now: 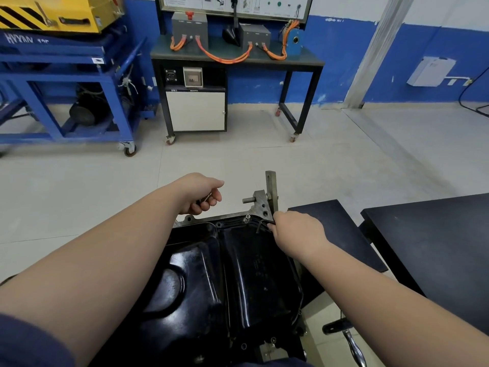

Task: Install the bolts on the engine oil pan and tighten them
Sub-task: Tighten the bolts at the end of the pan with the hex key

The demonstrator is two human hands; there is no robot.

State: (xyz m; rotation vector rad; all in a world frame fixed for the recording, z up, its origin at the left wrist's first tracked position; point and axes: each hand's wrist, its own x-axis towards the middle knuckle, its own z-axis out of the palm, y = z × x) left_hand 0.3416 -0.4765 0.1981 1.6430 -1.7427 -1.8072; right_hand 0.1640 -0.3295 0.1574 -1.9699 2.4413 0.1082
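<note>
- The black oil pan [238,274] is seen in the near centre, between the two forearms, with its bottom turned upward.
- A grey engine edge [190,219] is visible under the far left side of the pan.
- One seated bolt [247,218] stands upright in the far flange of the pan, just left of the right hand.
- The right hand [296,229] is placed at the far right corner of the pan. Its fingers are curled, and a black hex key [260,224] is pinched at the fingertips.
- The bent end of the key is pointed down toward the flange. Whether it sits in a bolt head cannot be told.
- The left hand [203,197] is held over the far left edge of the pan, apart from it. Its fingers are curled into a loose fist around a loose bolt [207,198], of which only a short metal part shows between thumb and fingers.
- A grey metal bracket [260,203] with an upright bar rises at the far right corner, just beyond the right hand.
- Two black tables [436,247] stand at the right of the pan.
- A chrome handle [353,343] is seen at the near right, lower than the pan.
- Far away, a blue cart [66,75] is at the left and a training bench [238,59] with orange cables is in the centre, in front of a blue and white wall.
</note>
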